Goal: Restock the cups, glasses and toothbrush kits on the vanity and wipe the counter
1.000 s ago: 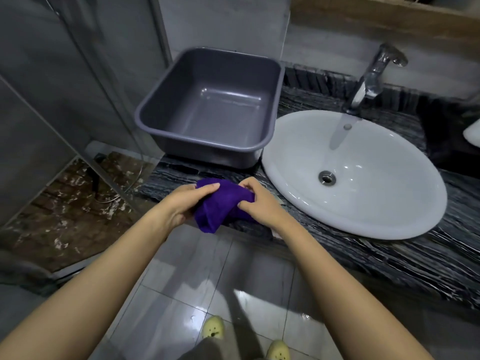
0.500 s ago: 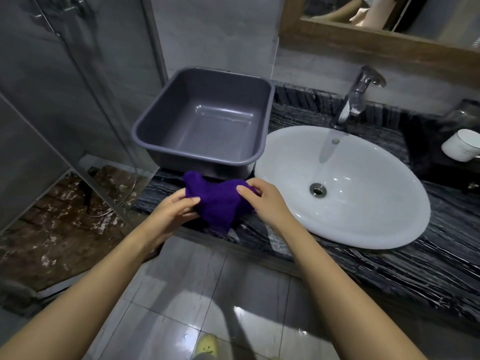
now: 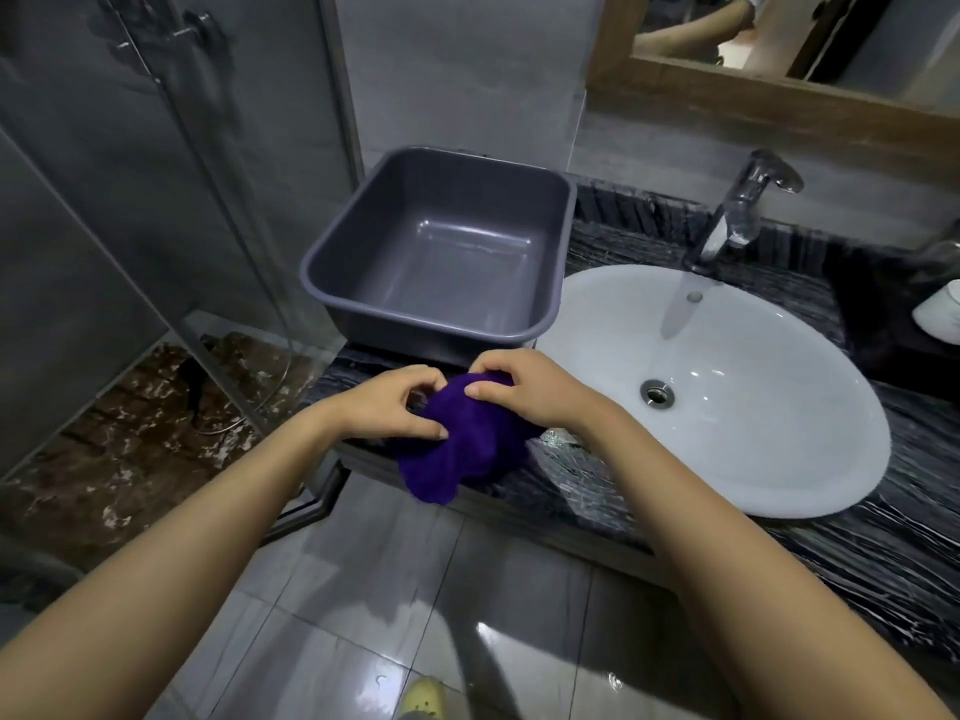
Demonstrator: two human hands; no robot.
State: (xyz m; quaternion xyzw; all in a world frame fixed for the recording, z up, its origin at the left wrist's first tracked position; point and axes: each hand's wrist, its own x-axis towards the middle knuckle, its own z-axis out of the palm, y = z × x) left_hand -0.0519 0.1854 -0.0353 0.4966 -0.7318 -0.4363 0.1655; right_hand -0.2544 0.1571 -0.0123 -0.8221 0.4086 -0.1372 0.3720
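Both forearms reach forward and meet just left of the sink [image 3: 727, 433]. The left hand [image 3: 395, 407] and right hand [image 3: 524, 392], fingers curled, each grip the bunched purple cloth [image 3: 467, 454]. It lies on the front edge of the dark veined surface [image 3: 883, 553] left of the sink, one fold hanging over. Far left of the sink stands the shower glass [image 3: 156, 226]; above it, a wood-framed mirror [image 3: 753, 90]. A grey tub [image 3: 441, 252] sits just left of the sink, its bare bottom showing. Behind the sink is a tap [image 3: 748, 205]; to its right, a white cup [image 3: 940, 314], partly cut off.
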